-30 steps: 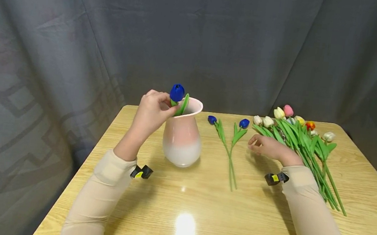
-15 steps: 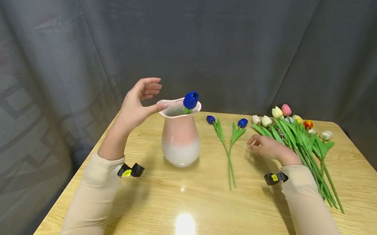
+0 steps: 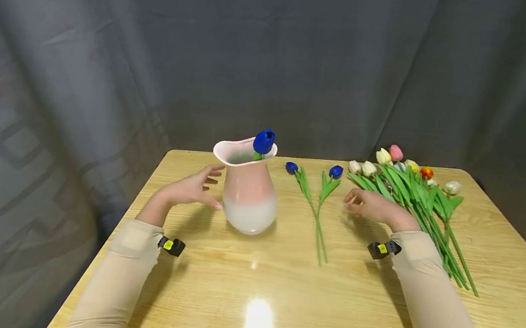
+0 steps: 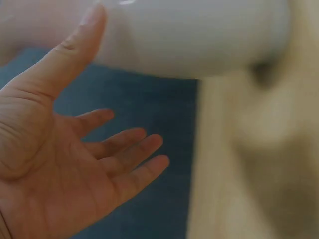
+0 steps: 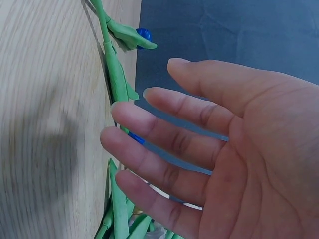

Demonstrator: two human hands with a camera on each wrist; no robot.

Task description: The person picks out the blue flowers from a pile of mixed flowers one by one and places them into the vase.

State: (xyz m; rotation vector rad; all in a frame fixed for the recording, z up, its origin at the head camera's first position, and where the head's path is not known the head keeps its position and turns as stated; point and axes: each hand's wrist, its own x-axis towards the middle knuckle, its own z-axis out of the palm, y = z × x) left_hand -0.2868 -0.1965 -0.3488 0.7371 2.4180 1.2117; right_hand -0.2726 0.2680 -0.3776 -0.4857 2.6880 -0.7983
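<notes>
A pink-and-white vase (image 3: 249, 195) with a flared, wavy rim stands upright on the table. One blue tulip (image 3: 264, 141) pokes out of its mouth, leaning at the right side of the rim. My left hand (image 3: 192, 186) is just left of the vase, fingers spread and holding nothing; in the left wrist view its thumb overlaps the vase (image 4: 179, 40), and I cannot tell whether they touch. Two more blue tulips (image 3: 291, 168) lie with stems crossed right of the vase. Beside them my right hand (image 3: 370, 206) hovers low with relaxed fingers, nothing in its grasp.
A pile of tulips (image 3: 414, 203) in white, yellow, pink and orange lies at the right of the wooden table (image 3: 208, 298), partly behind the right forearm. A dark grey curtain (image 3: 274, 62) hangs behind the table's far edge.
My left hand has let go of the blue tulip, which now rests in the vase, and has dropped from the rim to the vase's left side. The right hand has hardly moved.
</notes>
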